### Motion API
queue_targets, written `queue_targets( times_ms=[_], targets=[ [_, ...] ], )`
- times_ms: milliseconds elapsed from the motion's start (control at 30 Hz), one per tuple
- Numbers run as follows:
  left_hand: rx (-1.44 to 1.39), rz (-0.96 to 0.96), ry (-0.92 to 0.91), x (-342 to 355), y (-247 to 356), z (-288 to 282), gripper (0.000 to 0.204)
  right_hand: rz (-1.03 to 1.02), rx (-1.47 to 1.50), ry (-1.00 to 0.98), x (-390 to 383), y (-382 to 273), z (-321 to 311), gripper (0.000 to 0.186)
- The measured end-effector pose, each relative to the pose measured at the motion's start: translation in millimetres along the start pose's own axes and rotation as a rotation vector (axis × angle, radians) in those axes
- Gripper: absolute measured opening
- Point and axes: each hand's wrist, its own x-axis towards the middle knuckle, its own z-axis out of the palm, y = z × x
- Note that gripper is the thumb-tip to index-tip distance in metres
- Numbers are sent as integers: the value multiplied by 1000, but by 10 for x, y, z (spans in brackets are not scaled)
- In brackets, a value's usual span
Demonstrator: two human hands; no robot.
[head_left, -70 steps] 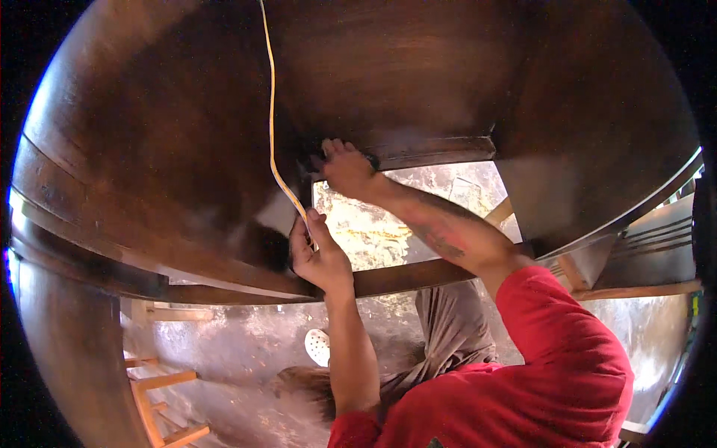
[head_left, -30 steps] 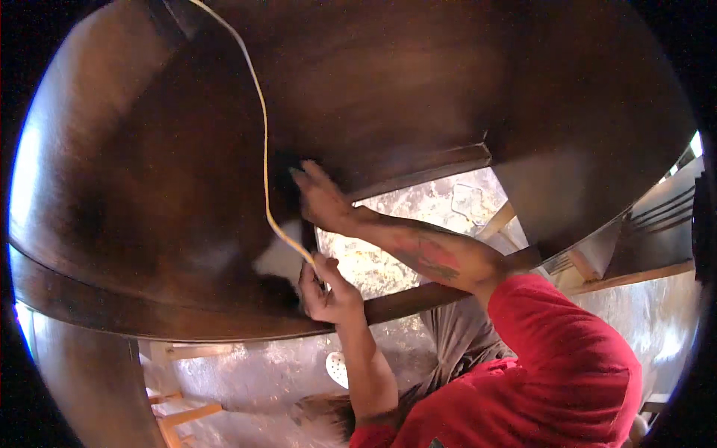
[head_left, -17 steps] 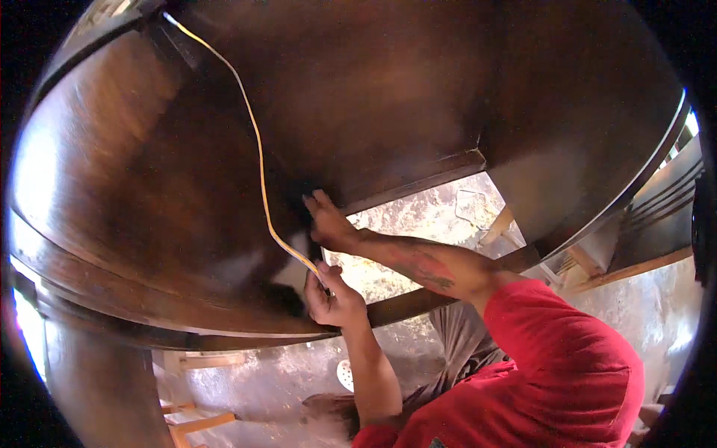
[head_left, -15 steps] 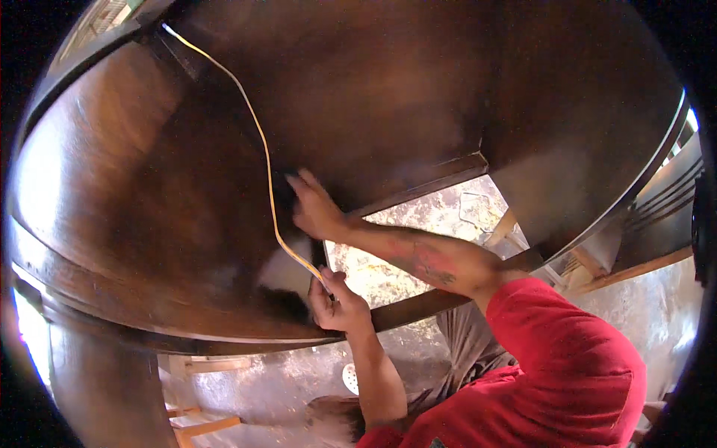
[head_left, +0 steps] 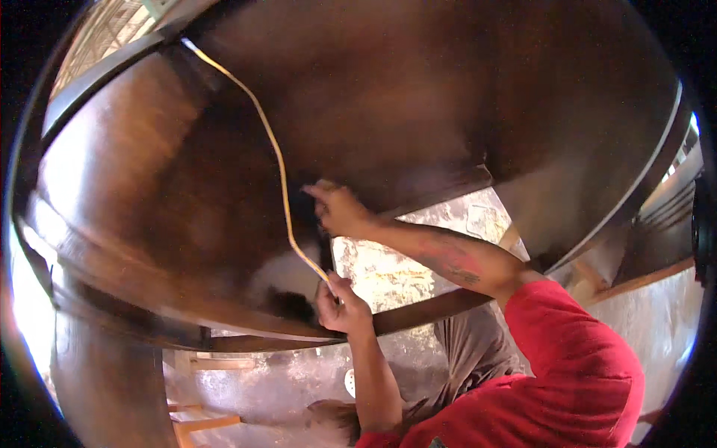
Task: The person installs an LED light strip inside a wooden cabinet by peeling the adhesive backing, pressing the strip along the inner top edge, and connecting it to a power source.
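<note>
A thin yellow-and-white cord (head_left: 280, 160) runs down a large dark brown wooden surface (head_left: 418, 97), from its far left edge to my left hand (head_left: 343, 305). That hand is closed around the cord's near end, beside the corner of a square opening. My right hand (head_left: 341, 210) is over the wood, just right of the cord and apart from it. Its fingers are bent together, with a small dark thing at the tips that I cannot make out. The right forearm crosses over the opening.
Through the opening a pale, stained floor (head_left: 388, 276) shows. A wooden frame piece (head_left: 209, 423) stands low on the left, and a white round thing (head_left: 349, 383) lies near my left forearm. A light strip (head_left: 635, 190) edges the wood at right.
The whole view has shifted a little, so the wood and cord sit further right. My right hand's fingers are more bent than before. The left hand keeps its hold on the cord.
</note>
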Motion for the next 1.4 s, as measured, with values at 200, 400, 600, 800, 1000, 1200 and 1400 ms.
queue_targets(
  times_ms=[200, 400, 600, 800, 1000, 1200, 1400],
  targets=[
    [-18, -5, -50, -50, 31, 13, 25, -449, -183, 675, 1534, -861, -688, 24],
    [-63, -20, -31, -101, 29, 37, 23, -670, -220, 792, 2523, -1362, -573, 16],
    [-42, 81, -29, -60, -39, -33, 17, -337, -274, 424, 1570, -1028, -66, 41],
    [-70, 76, -59, -53, 89, 64, 23, -688, -260, 445, 2310, -1370, -550, 35],
    [-23, 163, -28, -41, -64, 18, 20, -452, -247, 276, 1103, -394, 70, 40],
    [20, 22, 14, 84, -97, -170, 17, 333, -253, -459, 102, -322, 156, 45],
    [-95, 81, 15, -136, -20, 71, 25, -113, -224, 105, 386, 24, -180, 36]
  ],
)
